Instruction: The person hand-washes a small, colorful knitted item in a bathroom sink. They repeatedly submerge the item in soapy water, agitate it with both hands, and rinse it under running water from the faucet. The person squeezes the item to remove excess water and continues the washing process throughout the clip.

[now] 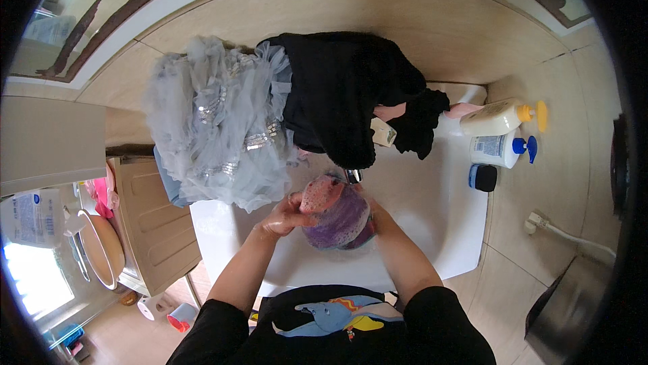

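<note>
Wet, soapy purple cloth [336, 223] with a foam-covered pink part [321, 194] is bunched over the white sink basin [415, 208]. My left hand [287, 217] grips its left side, thumb and fingers around the edge of the pink and purple fabric. At the cloth's right side is my right hand [365, 198], mostly hidden behind the fabric, so its fingers cannot be made out. Just above the cloth shows the chrome faucet's end [354, 176], partly covered by a black garment [344, 91].
Grey tulle with sequins [223, 122] lies at the basin's left rear. On the right rim stand a cream pump bottle [491, 118], a white pump bottle [496, 148] and a small dark-lidded jar [482, 177]. A wooden cabinet door [162, 223] is at the left.
</note>
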A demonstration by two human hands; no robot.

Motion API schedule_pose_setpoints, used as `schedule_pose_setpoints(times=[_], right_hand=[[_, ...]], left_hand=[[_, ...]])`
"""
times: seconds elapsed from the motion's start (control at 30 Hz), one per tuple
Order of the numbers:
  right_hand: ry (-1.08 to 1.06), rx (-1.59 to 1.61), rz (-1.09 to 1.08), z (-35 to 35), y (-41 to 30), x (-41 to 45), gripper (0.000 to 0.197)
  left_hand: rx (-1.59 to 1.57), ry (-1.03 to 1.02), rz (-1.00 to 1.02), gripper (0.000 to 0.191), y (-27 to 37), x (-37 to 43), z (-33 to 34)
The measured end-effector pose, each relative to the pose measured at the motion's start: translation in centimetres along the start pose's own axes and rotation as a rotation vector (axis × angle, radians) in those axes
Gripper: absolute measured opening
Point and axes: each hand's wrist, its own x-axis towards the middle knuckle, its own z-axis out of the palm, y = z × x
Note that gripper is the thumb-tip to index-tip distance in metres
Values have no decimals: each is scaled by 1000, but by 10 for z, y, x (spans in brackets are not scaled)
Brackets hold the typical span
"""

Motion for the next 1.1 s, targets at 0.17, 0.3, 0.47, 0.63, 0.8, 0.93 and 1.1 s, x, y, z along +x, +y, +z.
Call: schedule_pose_setpoints(times=[0.17,0.3,0.47,0.63,0.8,0.93,1.1], right_hand=[[370,57,285,47,-136,-70,51],[600,-913,-261,19,-149,-77,58],[706,-1707,-427,28,-38,-32,59],[448,-1592,-125,69,-99,-48,52],[339,-1194,-290,136,-100,-78,66],[300,-1199,-844,162,-91,-99,54],[515,-745,-449,67,-17,-2,43]], left_hand=[[11,184,-92,56,-5,-38,-32],[428,299,-398,61,-26,-22,-53],[1511,366,-137,65,-48,18,-32],[767,801,-478,61,-107,56,-78],[-592,605,-209,55,-101,77,-61],[-661,428,-152,51,-98,72,-39],[-654,429,-190,47,-115,85,-2]])
